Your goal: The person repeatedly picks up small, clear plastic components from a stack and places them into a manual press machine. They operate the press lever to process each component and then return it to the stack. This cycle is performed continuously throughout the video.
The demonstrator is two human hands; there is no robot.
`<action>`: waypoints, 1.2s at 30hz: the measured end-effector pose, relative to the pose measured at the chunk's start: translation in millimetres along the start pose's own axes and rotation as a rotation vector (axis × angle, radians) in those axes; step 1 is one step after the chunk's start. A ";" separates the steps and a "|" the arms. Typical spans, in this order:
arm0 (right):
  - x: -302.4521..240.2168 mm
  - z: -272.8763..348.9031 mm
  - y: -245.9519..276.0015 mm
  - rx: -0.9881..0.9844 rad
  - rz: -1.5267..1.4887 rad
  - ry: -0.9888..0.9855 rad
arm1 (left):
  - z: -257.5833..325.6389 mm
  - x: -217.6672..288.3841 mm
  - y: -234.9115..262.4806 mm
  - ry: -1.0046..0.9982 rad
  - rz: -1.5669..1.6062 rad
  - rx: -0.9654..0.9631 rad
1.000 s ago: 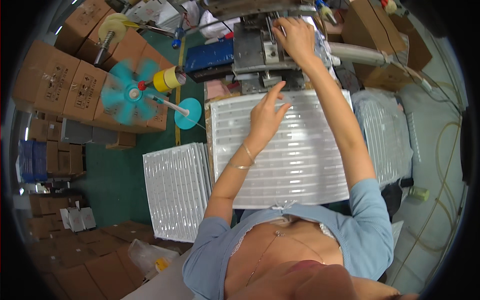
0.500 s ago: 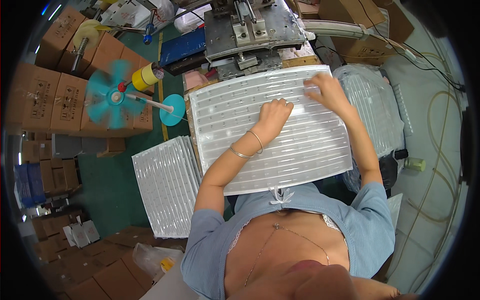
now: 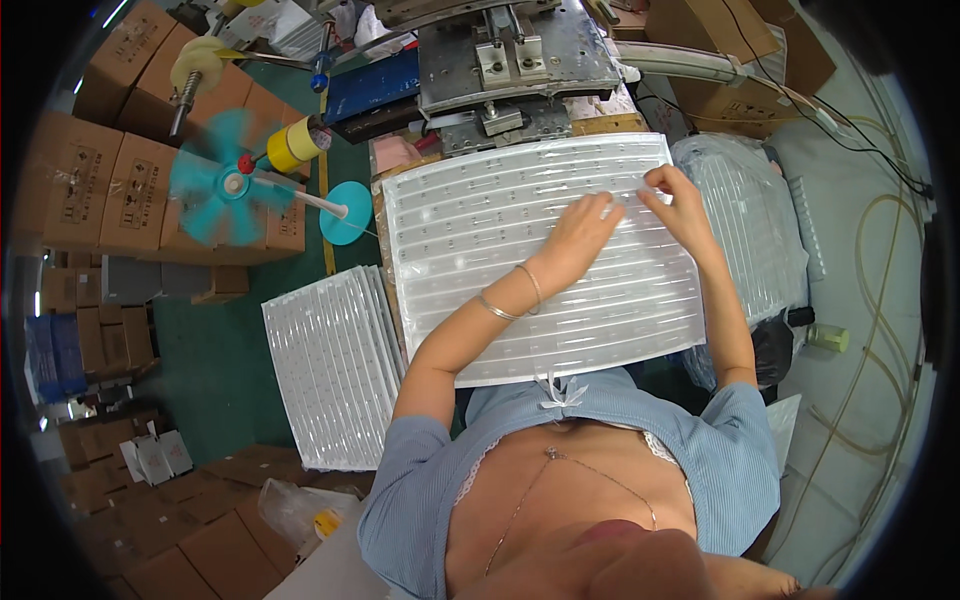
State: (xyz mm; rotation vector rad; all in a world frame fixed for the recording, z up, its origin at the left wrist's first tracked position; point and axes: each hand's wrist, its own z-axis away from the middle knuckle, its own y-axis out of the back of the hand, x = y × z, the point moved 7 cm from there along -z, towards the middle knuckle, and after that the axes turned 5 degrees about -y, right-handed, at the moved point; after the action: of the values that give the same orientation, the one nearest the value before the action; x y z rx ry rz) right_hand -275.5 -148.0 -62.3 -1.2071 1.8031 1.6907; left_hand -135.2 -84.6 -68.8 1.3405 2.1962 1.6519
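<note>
Both back off the press at the far edge and now down on the white ribbed tray (image 3: 545,260) lying across the worktop, left hand (image 3: 580,235) flat on it, right hand (image 3: 678,200) pinching something small near its far-right corner.

White ribbed plastic tray (image 3: 520,270), flat

A wooden counter (image 3: 385,165) stood in front of the person, mostly covered by a large white ribbed plastic tray (image 3: 500,240) lying flat on it. At the counter's far edge sat a grey metal machine (image 3: 520,60). The green floor (image 3: 210,330) to the left carried a leaning stack of similar white trays (image 3: 330,365), stacked cardboard boxes (image 3: 110,190) and a turquoise fan (image 3: 225,190).
</note>
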 end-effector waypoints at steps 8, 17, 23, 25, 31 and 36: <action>13.5 -7.4 5.1 0.073 -0.301 -0.250 | 11.4 -8.9 -31.8 -0.030 -0.170 -0.215; 22.4 -30.0 7.4 0.084 -0.408 -0.224 | 16.7 -15.5 -12.2 0.030 -0.070 -0.122; -20.1 -51.8 5.9 0.012 -0.512 -0.186 | 15.5 -54.8 58.0 0.218 0.060 0.264; -27.9 -59.6 2.8 0.026 -0.524 -0.145 | 24.3 -81.5 75.5 0.389 0.127 0.397; -54.1 -89.7 -13.5 0.102 -0.426 0.040 | -2.3 -96.9 152.6 0.397 -0.469 0.648; -111.5 -120.9 -26.8 0.240 -0.188 0.228 | -64.0 -122.6 189.9 0.268 -0.868 0.651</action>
State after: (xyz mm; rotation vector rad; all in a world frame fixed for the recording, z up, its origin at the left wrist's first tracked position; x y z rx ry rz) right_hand -160.0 -223.7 31.0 -1.4555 1.8897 1.2371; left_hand 16.6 -208.1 61.2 0.0623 2.9599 0.8463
